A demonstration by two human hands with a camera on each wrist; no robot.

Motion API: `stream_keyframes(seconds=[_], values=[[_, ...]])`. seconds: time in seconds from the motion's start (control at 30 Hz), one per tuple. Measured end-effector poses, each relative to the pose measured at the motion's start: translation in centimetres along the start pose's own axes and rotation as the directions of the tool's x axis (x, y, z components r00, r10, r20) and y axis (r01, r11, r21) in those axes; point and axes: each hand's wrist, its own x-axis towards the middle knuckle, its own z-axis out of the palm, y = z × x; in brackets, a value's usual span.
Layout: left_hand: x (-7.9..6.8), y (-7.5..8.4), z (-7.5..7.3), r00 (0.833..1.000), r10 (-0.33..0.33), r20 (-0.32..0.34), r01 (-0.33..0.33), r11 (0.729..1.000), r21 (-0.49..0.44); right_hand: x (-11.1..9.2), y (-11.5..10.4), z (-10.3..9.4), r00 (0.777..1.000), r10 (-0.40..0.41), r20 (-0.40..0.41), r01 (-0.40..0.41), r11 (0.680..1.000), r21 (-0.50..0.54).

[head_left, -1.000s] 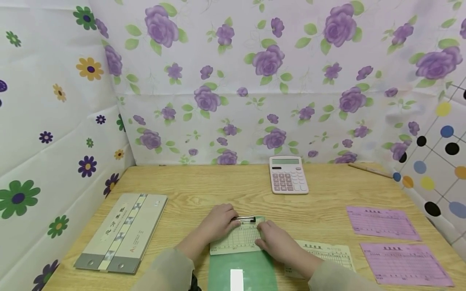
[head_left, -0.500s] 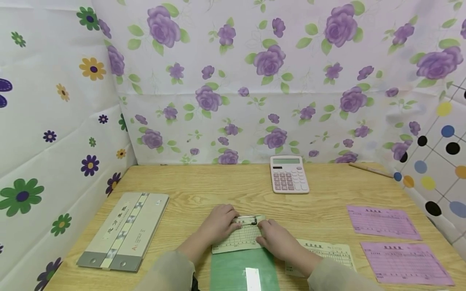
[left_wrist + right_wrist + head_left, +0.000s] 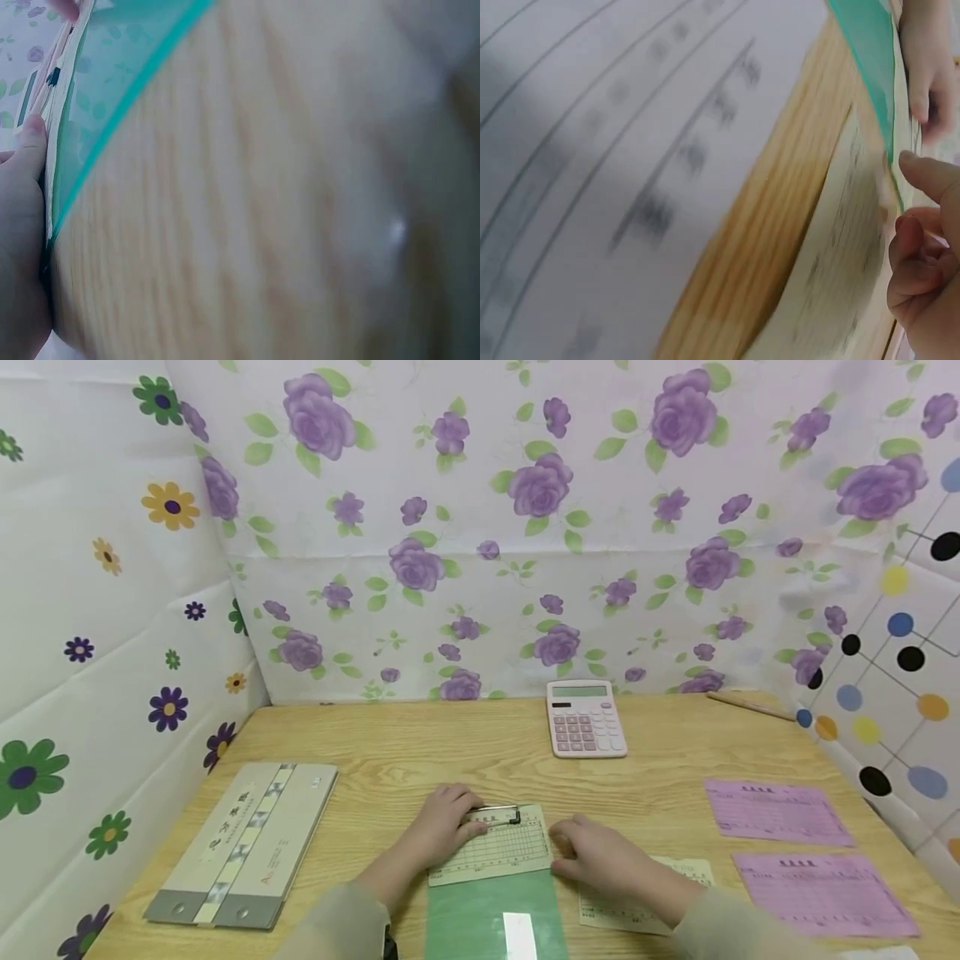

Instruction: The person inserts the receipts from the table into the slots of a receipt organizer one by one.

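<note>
A green clipboard (image 3: 491, 914) lies on the table at the front middle, its wire clip (image 3: 495, 814) over a pale printed form (image 3: 498, 856). My left hand (image 3: 442, 827) holds the board's top left corner, with the thumb on the form below the clip; the left wrist view shows that thumb (image 3: 34, 146) along the form's edge. My right hand (image 3: 600, 856) is just off the form's right edge, fingers loosely curled and holding nothing. The right wrist view shows the thumb (image 3: 926, 172) stretched out over curled fingers. A second pale form (image 3: 630, 914) lies partly hidden under the right forearm.
Two pink forms (image 3: 780, 810) lie at the right. A grey-beige binder (image 3: 243, 843) with a patterned band lies at the left. At the back are a pink calculator (image 3: 585, 718) and a pen-like stick (image 3: 750, 704). Patterned cloth walls (image 3: 480, 527) stand round the table.
My right hand has let go of the form's right edge and moved slightly right. My left hand stays by the clip. The clip has come down over the form's top.
</note>
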Motion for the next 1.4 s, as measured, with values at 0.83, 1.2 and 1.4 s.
stream_keyframes(seconds=[0.83,1.2,1.4], values=[[-0.3,0.1,0.2,0.999,0.008,-0.050,-0.007,1.000,0.019,-7.6,8.5,-5.9,0.997,-0.043,0.059,0.043,0.999,-0.003],[-0.4,0.4,0.0,0.999,0.000,-0.043,0.001,1.000,0.015,-10.2,11.1,-6.3,0.995,-0.009,0.102,0.009,1.000,0.003],[-0.4,0.4,-0.1,0.999,0.003,-0.051,-0.002,1.000,0.019,-10.7,12.1,-5.6,0.994,0.004,0.109,-0.001,1.000,-0.023]])
